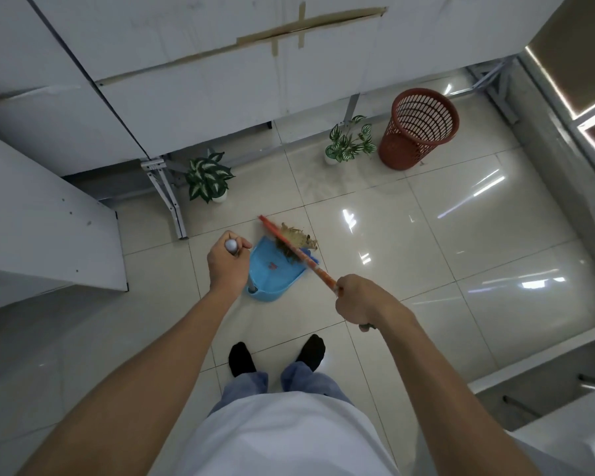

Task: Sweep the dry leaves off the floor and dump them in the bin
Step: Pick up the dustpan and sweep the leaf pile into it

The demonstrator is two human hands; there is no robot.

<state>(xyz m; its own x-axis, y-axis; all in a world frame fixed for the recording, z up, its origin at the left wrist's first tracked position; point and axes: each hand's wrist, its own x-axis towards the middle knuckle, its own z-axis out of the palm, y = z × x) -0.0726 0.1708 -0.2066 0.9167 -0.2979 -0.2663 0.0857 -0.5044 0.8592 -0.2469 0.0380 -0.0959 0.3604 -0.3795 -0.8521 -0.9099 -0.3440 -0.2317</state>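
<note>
The leaves (298, 237) are lying in a brown heap on the tiled floor (461, 235), right at the mouth of the blue dustpan (272, 273), with the broom (318, 269) crossing over them. The right hand (359, 300) is curling tight round the broom's red stick, and the left hand (225, 266) is gripping the top of the dustpan's handle. The bin (418, 128) is standing well apart, just beside a plant (347, 139).

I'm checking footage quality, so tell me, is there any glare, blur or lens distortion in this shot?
Head view: glare streaks on the glossy floor right of the broom; the dry leaves look motion-smeared; the wide lens bows the cabinet edges; the red bin is sharp.
</note>
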